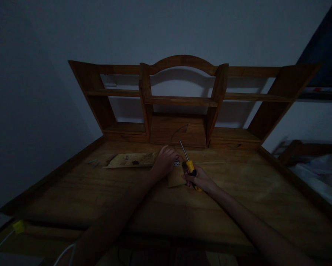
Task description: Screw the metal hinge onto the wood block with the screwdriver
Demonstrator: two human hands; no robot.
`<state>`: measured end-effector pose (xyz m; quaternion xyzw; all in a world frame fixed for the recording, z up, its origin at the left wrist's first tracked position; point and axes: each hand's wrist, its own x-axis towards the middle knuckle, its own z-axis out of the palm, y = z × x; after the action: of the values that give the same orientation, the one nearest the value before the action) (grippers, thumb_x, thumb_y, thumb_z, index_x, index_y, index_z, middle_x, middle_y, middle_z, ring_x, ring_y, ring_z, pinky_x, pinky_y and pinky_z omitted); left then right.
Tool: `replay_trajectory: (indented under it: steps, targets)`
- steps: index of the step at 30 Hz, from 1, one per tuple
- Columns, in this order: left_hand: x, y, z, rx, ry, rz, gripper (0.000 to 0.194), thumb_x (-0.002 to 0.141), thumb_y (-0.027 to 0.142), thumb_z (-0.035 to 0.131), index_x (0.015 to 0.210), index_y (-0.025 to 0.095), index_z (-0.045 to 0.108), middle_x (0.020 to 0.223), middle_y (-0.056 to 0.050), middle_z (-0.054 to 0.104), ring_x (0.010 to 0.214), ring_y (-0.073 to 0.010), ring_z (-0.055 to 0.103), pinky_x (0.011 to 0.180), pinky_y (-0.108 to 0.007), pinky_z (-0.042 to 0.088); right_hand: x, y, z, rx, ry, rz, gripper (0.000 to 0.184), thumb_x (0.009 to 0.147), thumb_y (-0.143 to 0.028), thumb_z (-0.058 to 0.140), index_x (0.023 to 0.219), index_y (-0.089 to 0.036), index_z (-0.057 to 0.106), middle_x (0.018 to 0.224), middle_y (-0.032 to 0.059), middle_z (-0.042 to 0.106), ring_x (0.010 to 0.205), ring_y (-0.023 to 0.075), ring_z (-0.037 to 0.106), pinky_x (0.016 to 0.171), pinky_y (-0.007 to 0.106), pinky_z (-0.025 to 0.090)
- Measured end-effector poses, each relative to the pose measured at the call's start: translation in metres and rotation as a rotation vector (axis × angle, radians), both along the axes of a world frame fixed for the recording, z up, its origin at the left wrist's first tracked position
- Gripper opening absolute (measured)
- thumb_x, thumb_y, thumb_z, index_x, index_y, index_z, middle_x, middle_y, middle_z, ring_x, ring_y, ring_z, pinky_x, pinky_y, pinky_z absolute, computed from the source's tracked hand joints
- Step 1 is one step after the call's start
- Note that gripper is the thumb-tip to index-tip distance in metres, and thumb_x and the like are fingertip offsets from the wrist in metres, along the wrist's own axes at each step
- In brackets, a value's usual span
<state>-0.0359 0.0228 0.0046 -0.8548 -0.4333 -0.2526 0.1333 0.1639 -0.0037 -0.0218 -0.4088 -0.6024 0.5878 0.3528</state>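
Note:
A screwdriver (190, 168) with a yellow and black handle is gripped in my right hand (200, 178), its metal shaft slanting up and away to the left. My left hand (166, 159) curls its fingers down at the far end of a small wooden board (176, 180), beside a small shiny metal piece that looks like a hinge (176, 162). Whether those fingers pinch the metal or the wood is hidden. The screwdriver tip is in the air, apart from the metal piece. Left of my hand lies a rough, stained wooden strip (131, 160).
The wooden desk (80, 192) has a raised shelf unit (179, 100) along its back. Small thin items (92, 161) lie at the left. A yellow-tagged white cable (19, 226) hangs by the front left edge. The room is dim.

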Motion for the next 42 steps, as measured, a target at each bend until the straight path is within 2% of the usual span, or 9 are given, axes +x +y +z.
replay_trajectory:
  steps: [5,11,18,26,30,33,39,42]
  targets:
    - [0.0015,0.0013,0.0009,-0.005,0.024,-0.006,0.021,0.094,0.015,0.042,0.099,0.022,0.062,0.098,-0.003,0.062,0.099,-0.0186,0.056,0.115,-0.046,0.024,0.0005,0.0023,-0.0035,0.002,-0.003,0.005,0.043,0.064,-0.036,0.076,0.087,-0.022,0.042,0.056,-0.0094,0.055,0.042,0.0089,0.053,0.042,0.021,0.044]
    - [0.007,0.0001,-0.0024,-0.043,-0.098,0.033,0.021,0.096,0.036,0.046,0.09,0.019,0.057,0.09,-0.002,0.062,0.093,-0.0191,0.056,0.109,-0.045,0.032,0.0004,0.0031,-0.0058,-0.015,0.018,0.002,0.046,0.062,-0.036,0.077,0.088,-0.022,0.042,0.058,-0.0097,0.054,0.041,0.0088,0.053,0.041,0.021,0.044]
    - [0.0039,0.0027,-0.0077,-0.035,-0.01,0.004,0.019,0.097,0.02,0.041,0.095,0.021,0.06,0.097,-0.003,0.062,0.098,-0.0179,0.055,0.112,-0.045,0.026,0.0018,0.0029,-0.0063,-0.003,0.031,0.002,0.045,0.062,-0.033,0.077,0.09,-0.022,0.043,0.065,-0.0089,0.056,0.044,0.0082,0.055,0.043,0.022,0.046]
    - [0.0032,0.0066,-0.0075,-0.026,-0.134,0.063,0.022,0.094,0.04,0.052,0.086,0.02,0.057,0.086,-0.001,0.062,0.089,-0.0183,0.057,0.108,-0.044,0.033,0.0008,0.0004,-0.0001,-0.007,-0.013,-0.006,0.042,0.064,-0.034,0.077,0.084,-0.022,0.042,0.055,-0.0092,0.054,0.041,0.0092,0.053,0.042,0.021,0.043]
    - [0.0037,0.0028,-0.0064,-0.027,-0.13,0.011,0.018,0.098,0.03,0.043,0.093,0.021,0.058,0.093,-0.002,0.063,0.095,-0.0174,0.056,0.11,-0.044,0.031,0.0009,0.0016,-0.0033,-0.004,0.0,-0.01,0.042,0.063,-0.034,0.077,0.084,-0.021,0.043,0.057,-0.0089,0.055,0.043,0.0091,0.054,0.043,0.021,0.044]
    - [0.0037,0.0038,-0.0075,-0.026,-0.089,-0.002,0.02,0.098,0.023,0.04,0.09,0.021,0.058,0.094,-0.002,0.063,0.095,-0.0172,0.055,0.111,-0.043,0.03,0.0009,0.0018,-0.0035,-0.007,0.002,-0.009,0.043,0.063,-0.034,0.077,0.086,-0.021,0.043,0.059,-0.0087,0.056,0.043,0.0088,0.054,0.043,0.021,0.045]
    - [0.0032,0.0077,-0.0079,-0.036,-0.165,0.016,0.019,0.094,0.037,0.051,0.084,0.021,0.054,0.087,-0.001,0.061,0.092,-0.0191,0.056,0.107,-0.042,0.034,0.0012,-0.0001,-0.0001,-0.022,-0.013,-0.009,0.044,0.063,-0.033,0.077,0.089,-0.02,0.045,0.056,-0.0084,0.056,0.042,0.009,0.054,0.04,0.02,0.043]
    - [0.003,0.0043,-0.0058,-0.054,-0.194,-0.009,0.019,0.095,0.037,0.05,0.085,0.021,0.053,0.086,-0.002,0.06,0.088,-0.019,0.055,0.1,-0.04,0.039,0.0017,-0.0001,-0.0008,-0.017,-0.014,0.005,0.04,0.064,-0.032,0.076,0.087,-0.02,0.046,0.054,-0.0078,0.057,0.043,0.009,0.054,0.041,0.019,0.043]
